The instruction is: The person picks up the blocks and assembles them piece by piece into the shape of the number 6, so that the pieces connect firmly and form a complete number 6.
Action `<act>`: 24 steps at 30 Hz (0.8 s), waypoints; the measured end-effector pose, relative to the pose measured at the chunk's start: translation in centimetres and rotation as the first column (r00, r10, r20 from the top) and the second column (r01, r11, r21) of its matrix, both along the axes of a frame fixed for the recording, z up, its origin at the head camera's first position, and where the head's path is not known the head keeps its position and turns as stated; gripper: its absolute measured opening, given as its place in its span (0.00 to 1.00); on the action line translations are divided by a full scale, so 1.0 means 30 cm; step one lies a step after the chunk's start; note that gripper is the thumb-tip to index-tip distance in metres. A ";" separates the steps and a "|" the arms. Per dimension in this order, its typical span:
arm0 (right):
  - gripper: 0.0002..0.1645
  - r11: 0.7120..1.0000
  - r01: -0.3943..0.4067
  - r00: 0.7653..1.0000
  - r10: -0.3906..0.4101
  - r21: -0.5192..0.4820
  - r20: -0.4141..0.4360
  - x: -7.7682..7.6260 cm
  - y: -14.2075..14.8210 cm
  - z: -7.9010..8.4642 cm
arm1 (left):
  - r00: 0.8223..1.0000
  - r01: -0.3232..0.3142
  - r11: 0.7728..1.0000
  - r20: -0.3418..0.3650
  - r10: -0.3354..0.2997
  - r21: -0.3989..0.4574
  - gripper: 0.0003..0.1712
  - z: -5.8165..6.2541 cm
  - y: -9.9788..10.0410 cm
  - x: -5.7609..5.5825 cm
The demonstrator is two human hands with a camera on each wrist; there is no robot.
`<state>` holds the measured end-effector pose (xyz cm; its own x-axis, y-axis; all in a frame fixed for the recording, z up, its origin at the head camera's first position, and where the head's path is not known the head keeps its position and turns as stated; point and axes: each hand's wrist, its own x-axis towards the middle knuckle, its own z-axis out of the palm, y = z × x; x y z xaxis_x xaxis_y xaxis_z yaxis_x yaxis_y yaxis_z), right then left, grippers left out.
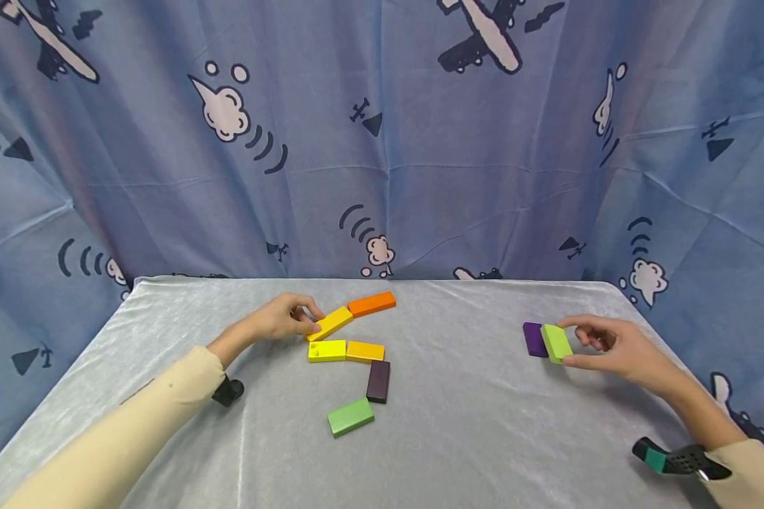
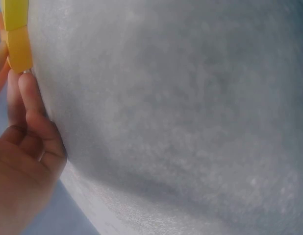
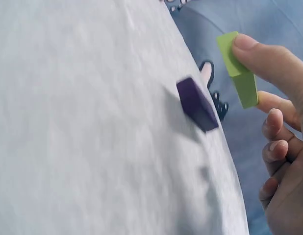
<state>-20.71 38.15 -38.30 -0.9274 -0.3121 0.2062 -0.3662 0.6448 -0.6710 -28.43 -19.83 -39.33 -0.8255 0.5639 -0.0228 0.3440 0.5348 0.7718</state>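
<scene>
Left hand (image 1: pixel 283 317), left of centre in the head view, pinches a golden block (image 1: pixel 334 322) at its left end — probably leaving the right end clear beside an orange block (image 1: pixel 372 304). Right hand (image 1: pixel 619 348), at frame right, holds a lime block (image 1: pixel 555 343) by opposite ends near a purple block (image 1: pixel 534 340) — likely keeping its broad face uncovered.

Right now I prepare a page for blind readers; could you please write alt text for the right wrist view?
A right hand pinches a lime-green rectangular block between thumb and finger. Left of it in the picture, a dark purple rectangular block sits on pale grey cloth; a blue printed fabric curtain shows beyond the cloth's edge.
</scene>
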 end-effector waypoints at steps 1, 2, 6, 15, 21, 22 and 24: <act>0.28 1.000 -0.002 1.000 0.002 -0.008 -0.001 0.002 -0.012 0.006 | 1.000 0.001 1.000 -0.001 -0.001 0.001 0.10 0.000 0.000 0.000; 0.28 1.000 -0.009 1.000 0.009 -0.017 -0.001 0.004 -0.024 0.011 | 1.000 0.001 1.000 -0.001 -0.001 0.001 0.10 0.001 0.000 0.001; 0.29 0.997 -0.050 0.999 0.050 -0.057 -0.010 0.010 -0.076 0.033 | 1.000 0.001 1.000 -0.001 -0.001 0.000 0.10 0.003 0.001 0.002; 0.32 0.988 -0.137 0.990 0.134 -0.068 -0.046 0.016 -0.188 0.071 | 1.000 -0.014 1.000 -0.006 0.014 -0.013 0.10 0.005 0.005 0.004; 0.33 0.977 -0.204 0.978 0.200 -0.068 -0.059 0.006 -0.238 0.071 | 1.000 -0.011 1.000 0.000 0.011 -0.017 0.10 0.006 0.006 0.004; 0.33 0.975 -0.213 0.976 0.209 -0.070 -0.055 0.003 -0.244 0.068 | 1.000 -0.010 1.000 0.002 0.011 -0.018 0.10 0.005 0.006 0.004; 0.33 0.973 -0.222 0.974 0.219 -0.069 -0.048 -0.003 -0.257 0.063 | 1.000 -0.014 1.000 0.004 0.014 -0.020 0.10 0.003 0.005 0.005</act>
<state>-20.79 30.43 -36.40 -0.8279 -0.4908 0.2714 -0.5213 0.4948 -0.6953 -28.29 -19.69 -39.23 -0.8331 0.5519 -0.0372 0.3336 0.5549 0.7621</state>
